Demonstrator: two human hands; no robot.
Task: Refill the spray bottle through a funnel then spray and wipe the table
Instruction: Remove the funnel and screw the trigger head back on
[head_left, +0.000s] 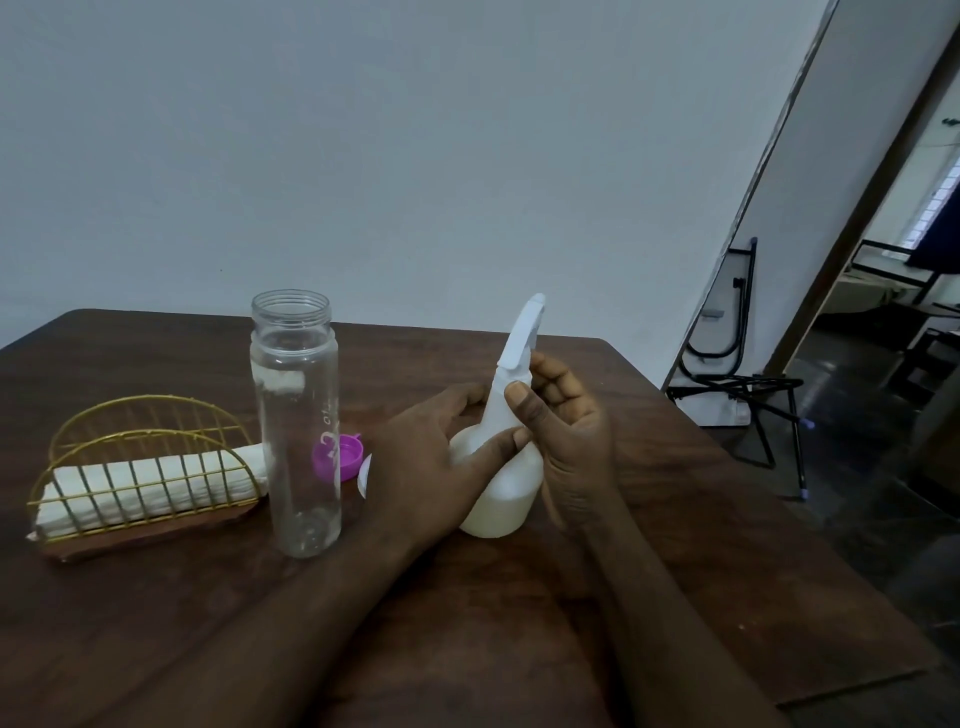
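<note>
A white spray bottle (506, 493) with its trigger head on stands on the dark wooden table (675, 545), near the middle. My left hand (436, 462) grips its shoulder from the left, thumb across the neck. My right hand (566, 431) is cupped around the neck and trigger head from the right, thumb on the front. A tall clear plastic bottle (296, 426) stands open to the left, apparently empty. Its purple cap (340, 457) lies behind it. A white object (365, 475), partly hidden by my left hand, lies beside the cap.
A gold wire holder (140, 467) on a wooden base holds folded white cloths (150, 493) at the left of the table. A wall stands behind the table. To the right, a folded metal frame (727, 332) leans by a doorway; the table's right edge drops to a dark floor.
</note>
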